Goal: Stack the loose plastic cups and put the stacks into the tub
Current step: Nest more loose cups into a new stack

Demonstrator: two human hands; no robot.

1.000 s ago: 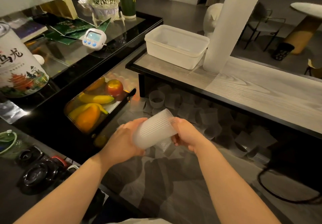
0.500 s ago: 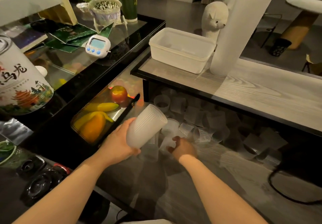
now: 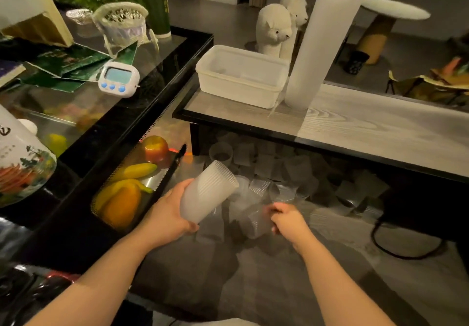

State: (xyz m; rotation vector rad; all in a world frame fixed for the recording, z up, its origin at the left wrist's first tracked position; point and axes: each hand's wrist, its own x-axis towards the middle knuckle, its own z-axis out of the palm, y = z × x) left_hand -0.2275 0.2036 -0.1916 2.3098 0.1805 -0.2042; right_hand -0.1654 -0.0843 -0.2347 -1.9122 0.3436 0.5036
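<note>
A stack of nested plastic cups [image 3: 206, 193] is gripped near its closed end by the left hand [image 3: 167, 217], fingers wrapped round it. The stack is tilted so that its open mouth points up and to the right, probably so the next cup can be slid in from that side. The right hand [image 3: 288, 220] is closed on a single clear cup [image 3: 256, 221], held just above the floor; the cup is blurred, so its exact attitude cannot be told. Many loose cups [image 3: 284, 170] are scattered on the floor beneath the wooden bench [image 3: 368, 127], some upright and some on their sides. The white tub [image 3: 241, 76] stands on the bench near its left end, beside a tall white stack of cups [image 3: 322, 33] that leans against it; the tub appears empty, though its floor is only partly seen. Stacking is judged to be under way, with nothing yet placed in the tub.
</note>
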